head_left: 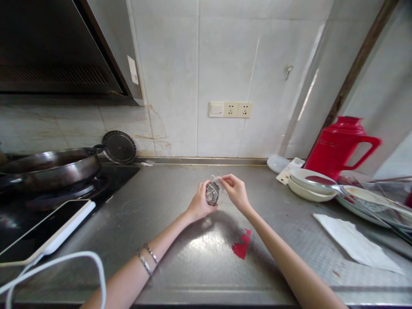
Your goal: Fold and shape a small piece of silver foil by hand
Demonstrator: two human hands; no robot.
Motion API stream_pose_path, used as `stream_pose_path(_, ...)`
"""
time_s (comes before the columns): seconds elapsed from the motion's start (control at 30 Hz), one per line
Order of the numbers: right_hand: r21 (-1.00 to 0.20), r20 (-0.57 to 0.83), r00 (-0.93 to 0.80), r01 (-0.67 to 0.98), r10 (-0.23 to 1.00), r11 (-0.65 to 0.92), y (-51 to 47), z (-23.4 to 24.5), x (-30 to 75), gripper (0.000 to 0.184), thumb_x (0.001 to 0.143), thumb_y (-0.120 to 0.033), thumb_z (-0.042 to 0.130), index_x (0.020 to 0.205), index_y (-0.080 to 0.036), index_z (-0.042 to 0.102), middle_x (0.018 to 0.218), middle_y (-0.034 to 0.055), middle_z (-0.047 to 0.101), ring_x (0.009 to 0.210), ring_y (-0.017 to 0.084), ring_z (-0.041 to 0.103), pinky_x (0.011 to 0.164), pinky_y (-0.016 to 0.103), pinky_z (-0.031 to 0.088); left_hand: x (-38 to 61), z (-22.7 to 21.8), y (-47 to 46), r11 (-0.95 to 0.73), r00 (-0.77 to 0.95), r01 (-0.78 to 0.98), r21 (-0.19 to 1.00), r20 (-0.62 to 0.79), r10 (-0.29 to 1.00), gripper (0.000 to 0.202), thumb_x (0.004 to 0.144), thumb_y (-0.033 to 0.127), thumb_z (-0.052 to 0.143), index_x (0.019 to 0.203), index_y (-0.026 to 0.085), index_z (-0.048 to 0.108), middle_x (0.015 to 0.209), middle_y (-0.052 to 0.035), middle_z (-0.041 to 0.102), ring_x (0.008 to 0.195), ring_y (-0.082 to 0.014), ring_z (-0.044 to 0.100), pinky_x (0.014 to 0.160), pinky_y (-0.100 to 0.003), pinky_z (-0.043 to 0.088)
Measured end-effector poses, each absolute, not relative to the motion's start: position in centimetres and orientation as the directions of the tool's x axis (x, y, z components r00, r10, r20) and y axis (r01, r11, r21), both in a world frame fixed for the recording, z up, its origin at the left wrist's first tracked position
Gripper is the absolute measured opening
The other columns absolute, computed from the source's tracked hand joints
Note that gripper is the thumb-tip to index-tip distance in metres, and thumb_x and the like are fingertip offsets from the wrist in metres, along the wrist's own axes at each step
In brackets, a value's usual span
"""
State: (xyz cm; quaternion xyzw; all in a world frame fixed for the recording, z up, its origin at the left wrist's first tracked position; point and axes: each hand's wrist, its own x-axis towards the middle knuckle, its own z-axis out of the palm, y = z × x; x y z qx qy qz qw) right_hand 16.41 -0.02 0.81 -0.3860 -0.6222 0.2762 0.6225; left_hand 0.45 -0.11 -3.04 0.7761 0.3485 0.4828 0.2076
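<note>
Bundle (212, 195), small, dark and roundish, is sitting in the left hand (199, 205), raised over the middle of the metal counter (151, 236). Work is looking partway: string (216, 177) is crossing the bundle's face, so wrapping is on, while a loose end is sticking out at the top, so nothing is looking finished. Whether the string is being tied or undone, cannot tell from one view; contents not readable either. Torn red scrap (242, 245) is lying on the counter nearer the person, apart from both hands; link to the bundle unclear. Left fingers are curving around the bundle, thumb side toward the person, opened only about as wide as the bundle and holding it steady. Right hand (236, 192) is working just beside it, thumb and forefinger nearly closed, apparently pinching the string's end; exact contact is too small to confirm. Other right fingers are bending loosely and, as far as visible, holding nothing. Off to the right, a paper towel (354, 242) and stacked bowls (310, 184) are lying well apart from the hands; a pan (54, 169) is standing on the stove (124, 174) at left.
</note>
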Motion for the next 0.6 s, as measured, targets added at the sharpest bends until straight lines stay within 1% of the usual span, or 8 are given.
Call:
stream_pose_path(0.1, -0.795, 0.582, -0.026, 0.194, 0.813, 0.575, -0.6, 0.7, 15.8, 0.031, 0.079, -0.049, 0.059, 0.081, -0.018, 0.062, 0.080, 0.0069, 0.072, 0.076, 0.021, 0.068, 0.069, 0.031, 0.053, 0.5, -3.2, 0.0, -0.680, 0.274, 0.334, 0.653, 0.623, 0.733, 0.083, 0.054, 0.009, 0.070, 0.128, 0.021, 0.034, 0.122, -0.0106, 0.044, 0.117, -0.0271, 0.045, 0.102, -0.043, 0.036)
stream_pose_path(0.2, -0.739, 0.617, -0.051, 0.306, 0.785, 0.601, -1.0, 0.7, 15.6, 0.029, 0.085, -0.046, 0.052, 0.088, -0.019, 0.065, 0.080, 0.0056, 0.072, 0.074, 0.020, 0.068, 0.067, 0.029, 0.053, 0.6, -3.3, 0.0, -0.676, 0.256, 0.306, 0.670, 0.626, 0.736, 0.083, 0.055, 0.006, 0.068, 0.129, 0.021, 0.034, 0.126, -0.0111, 0.044, 0.121, -0.0274, 0.043, 0.105, -0.044, 0.033)
stream_pose_path(0.37, -0.622, 0.692, -0.093, 0.426, 0.716, 0.656, -1.6, 0.7, 15.4, 0.025, 0.089, -0.036, 0.048, 0.100, -0.025, 0.067, 0.097, 0.0039, 0.072, 0.087, 0.021, 0.068, 0.078, 0.032, 0.053, 0.8, -3.6, 0.3, -0.647, 0.233, 0.286, 0.707, 0.604, 0.762, 0.085, 0.055, 0.011, 0.071, 0.130, 0.020, 0.033, 0.128, -0.0117, 0.045, 0.121, -0.0279, 0.044, 0.105, -0.045, 0.033)
stream_pose_path(0.47, -0.568, 0.719, -0.131, 0.456, 0.683, 0.685, -1.9, 0.6, 15.2, 0.026, 0.089, -0.032, 0.047, 0.103, -0.027, 0.068, 0.102, 0.0040, 0.072, 0.090, 0.022, 0.068, 0.081, 0.034, 0.052, 0.9, -3.9, 0.5, -0.641, 0.230, 0.293, 0.710, 0.598, 0.768, 0.084, 0.054, 0.013, 0.071, 0.129, 0.019, 0.034, 0.126, -0.0126, 0.046, 0.122, -0.0285, 0.043, 0.105, -0.046, 0.032)
stream_pose_path(0.6, -0.515, 0.739, -0.207, 0.440, 0.641, 0.736, -2.5, 0.5, 14.7, 0.028, 0.088, -0.028, 0.047, 0.106, -0.028, 0.068, 0.104, 0.0040, 0.071, 0.095, 0.022, 0.067, 0.084, 0.035, 0.052, 1.0, -4.3, 0.7, -0.646, 0.236, 0.293, 0.705, 0.601, 0.763, 0.077, 0.055, 0.013, 0.070, 0.125, 0.019, 0.038, 0.126, -0.0129, 0.046, 0.123, -0.0291, 0.042, 0.105, -0.047, 0.032)
